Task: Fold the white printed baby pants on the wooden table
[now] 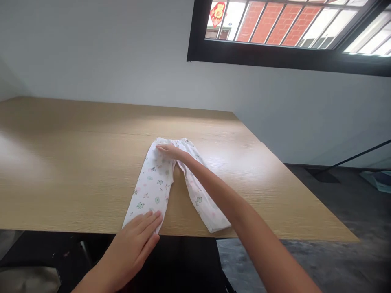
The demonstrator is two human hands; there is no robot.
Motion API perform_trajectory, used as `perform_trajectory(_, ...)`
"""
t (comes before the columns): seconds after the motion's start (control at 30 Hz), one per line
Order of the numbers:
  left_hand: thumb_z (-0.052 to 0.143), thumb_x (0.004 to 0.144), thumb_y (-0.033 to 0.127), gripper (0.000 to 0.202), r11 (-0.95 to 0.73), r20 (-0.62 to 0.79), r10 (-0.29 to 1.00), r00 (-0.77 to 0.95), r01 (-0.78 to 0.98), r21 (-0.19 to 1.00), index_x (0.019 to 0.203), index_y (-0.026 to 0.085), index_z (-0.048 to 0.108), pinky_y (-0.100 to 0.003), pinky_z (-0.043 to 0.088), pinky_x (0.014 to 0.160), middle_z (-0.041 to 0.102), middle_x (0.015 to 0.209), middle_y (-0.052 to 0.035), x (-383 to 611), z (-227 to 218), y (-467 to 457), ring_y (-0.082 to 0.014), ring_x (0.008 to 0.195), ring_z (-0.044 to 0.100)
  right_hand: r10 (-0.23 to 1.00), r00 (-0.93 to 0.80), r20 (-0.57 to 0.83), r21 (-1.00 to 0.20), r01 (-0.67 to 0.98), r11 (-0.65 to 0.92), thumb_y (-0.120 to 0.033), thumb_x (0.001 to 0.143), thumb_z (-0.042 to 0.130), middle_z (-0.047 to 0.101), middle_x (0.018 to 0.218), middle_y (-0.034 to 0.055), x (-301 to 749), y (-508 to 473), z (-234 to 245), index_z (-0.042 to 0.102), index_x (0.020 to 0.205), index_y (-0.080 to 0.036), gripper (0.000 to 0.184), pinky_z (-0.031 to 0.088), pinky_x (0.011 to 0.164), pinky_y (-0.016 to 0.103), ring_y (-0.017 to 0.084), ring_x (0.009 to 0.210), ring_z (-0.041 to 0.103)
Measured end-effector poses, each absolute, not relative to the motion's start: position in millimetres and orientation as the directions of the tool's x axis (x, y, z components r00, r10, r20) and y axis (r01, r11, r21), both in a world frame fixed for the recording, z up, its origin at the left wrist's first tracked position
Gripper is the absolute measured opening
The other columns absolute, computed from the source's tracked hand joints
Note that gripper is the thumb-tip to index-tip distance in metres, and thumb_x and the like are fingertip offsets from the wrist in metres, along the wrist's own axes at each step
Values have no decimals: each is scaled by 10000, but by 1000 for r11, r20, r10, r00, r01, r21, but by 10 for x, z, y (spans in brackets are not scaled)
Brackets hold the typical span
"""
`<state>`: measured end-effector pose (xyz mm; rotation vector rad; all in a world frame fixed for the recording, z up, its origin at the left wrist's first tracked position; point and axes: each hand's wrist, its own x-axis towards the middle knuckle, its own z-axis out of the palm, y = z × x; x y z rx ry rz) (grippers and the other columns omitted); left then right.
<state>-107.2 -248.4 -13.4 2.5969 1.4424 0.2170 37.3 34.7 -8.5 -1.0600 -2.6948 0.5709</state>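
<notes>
Directly under right hand (pixel 171 151), left hand (pixel 132 243): printed white leggings (pixel 152 187).

The right forearm (pixel 226 195) hid part of the printed baby pants (pixel 152 191), the left hand (pixel 131 244) covered one cuff, and a black-framed window (pixel 275 53) at one o'clock and a teal object (pixel 377 181) at three o'clock ran off the frame.

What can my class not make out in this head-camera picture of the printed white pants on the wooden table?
In the head view:
The waistband: partly covered by the right hand.
One pant leg: partly hidden behind the right forearm.
The other pant leg: its cuff end is covered by the left hand.
The small printed motifs: too small to identify fully.
The pale object on the floor: cut off by the right edge.
</notes>
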Motion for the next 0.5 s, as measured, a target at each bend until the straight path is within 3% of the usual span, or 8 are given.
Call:
perform_trajectory(0.07, 266, 930, 331, 439, -525, 69, 848, 526, 812, 257, 1362, 258, 286, -375, 328, 1044, 300, 1399, 31, -1018, -5, -2227, -179, 1289, 291, 707, -705, 54, -501, 593, 630, -414, 936, 186, 479, 1260, -3, 682, 306, 60, 501, 1222, -229, 463, 368, 950, 290, 158, 1131, 461)
perform_trajectory(0.2, 190, 938, 344, 449, -572, 129, 814, 567, 741, 353, 1362, 231, 288, -389, 188, 1100, 237, 1432, 19, -697, 179, -1365, -170, 1332, 159, 809, -582, 85, -689, 552, 470, -443, 903, 310, 498, 1240, 10, 1358, 216, 273, 592, 1105, -220, 413, 313, 994, 327, 190, 1146, 443)
perform_trajectory(0.3, 198, 931, 325, 488, -571, 48, 805, 592, 749, 337, 1364, 114, 273, -374, 197, 1092, 217, 1437, -83, -270, 147, -624, -206, 1327, 174, 858, -508, 70, -759, 531, 376, -398, 902, 303, 490, 1246, 33, 1610, 144, 268, 581, 1125, -190, 412, 289, 1019, 327, 186, 1169, 421)
perform_trajectory(0.4, 257, 903, 267, 470, -573, 25, 802, 597, 757, 314, 1280, 20, 389, -369, 240, 1064, 352, 1363, -171, 153, 35, -209, -265, 1278, 291, 837, -546, -36, -737, 580, 347, -407, 907, 263, 456, 1280, 28, 1585, 122, 108, 540, 1186, -225, 433, 272, 1032, 377, 209, 1191, 397)
perform_trajectory(0.5, 270, 892, 310, 494, -582, 42, 799, 599, 755, 302, 1276, 26, 397, -415, 193, 1066, 346, 1367, -174, 417, -91, -417, -321, 1279, 259, 791, -593, -150, -564, 709, 424, -442, 918, 206, 359, 1356, -8, 1468, 217, -106, 441, 1275, -295, 452, 119, 1058, 508, 242, 1281, 256)
